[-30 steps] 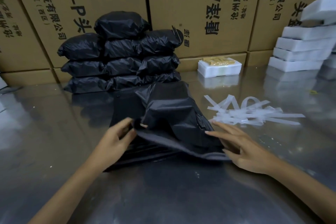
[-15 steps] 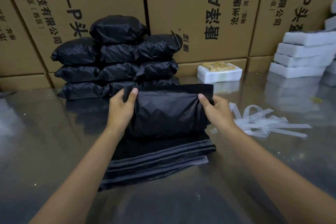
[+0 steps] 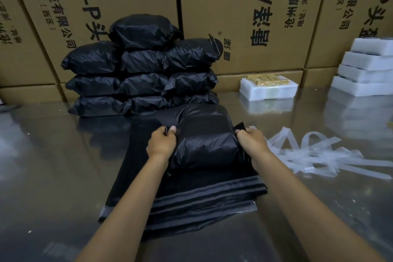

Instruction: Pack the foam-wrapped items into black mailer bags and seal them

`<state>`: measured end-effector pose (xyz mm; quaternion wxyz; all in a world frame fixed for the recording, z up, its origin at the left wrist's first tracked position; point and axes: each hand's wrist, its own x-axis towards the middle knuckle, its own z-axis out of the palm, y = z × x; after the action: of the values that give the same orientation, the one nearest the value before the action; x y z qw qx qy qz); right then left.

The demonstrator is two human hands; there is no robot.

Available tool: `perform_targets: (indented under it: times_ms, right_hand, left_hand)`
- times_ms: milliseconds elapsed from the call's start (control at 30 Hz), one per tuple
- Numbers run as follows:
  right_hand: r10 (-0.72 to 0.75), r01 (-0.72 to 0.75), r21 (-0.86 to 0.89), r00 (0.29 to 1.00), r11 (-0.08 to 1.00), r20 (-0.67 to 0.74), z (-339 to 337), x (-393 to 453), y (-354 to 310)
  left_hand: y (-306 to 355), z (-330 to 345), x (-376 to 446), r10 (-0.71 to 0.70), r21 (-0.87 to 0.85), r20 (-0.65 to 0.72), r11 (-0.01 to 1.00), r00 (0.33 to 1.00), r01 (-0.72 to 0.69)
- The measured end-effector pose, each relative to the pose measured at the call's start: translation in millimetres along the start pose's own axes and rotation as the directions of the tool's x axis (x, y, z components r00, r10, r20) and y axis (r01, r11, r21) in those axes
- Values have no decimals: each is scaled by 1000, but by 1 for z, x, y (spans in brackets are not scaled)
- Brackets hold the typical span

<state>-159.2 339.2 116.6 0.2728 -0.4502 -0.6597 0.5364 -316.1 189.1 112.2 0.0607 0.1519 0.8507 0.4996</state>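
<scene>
A filled black mailer bag lies on a stack of flat empty black mailer bags in the middle of the metal table. My left hand pinches the bag's left flap corner between thumb and fingers. My right hand pinches the right flap corner, which sticks up beside the bulge. The flap is folded over the packed item, which is hidden inside. Behind it stands a pile of sealed black mailer bags. A foam-wrapped item with a gold top lies further back to the right.
Several white foam-wrapped blocks are stacked at the right edge. Peeled white adhesive strips lie scattered right of my right hand. Large cardboard cartons wall off the back of the shiny metal table.
The bag was open one second ago with both hands at its mouth. The flap has since been folded over the bulge, and both hands now pinch its two corners.
</scene>
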Motion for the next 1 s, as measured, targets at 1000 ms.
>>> perform_targets:
  times_ms: [1000]
  right_hand:
    - [-381, 635, -129, 600, 761, 704, 58, -79, -61]
  left_hand:
    - [-27, -88, -71, 80, -718, 570, 532, 818, 448]
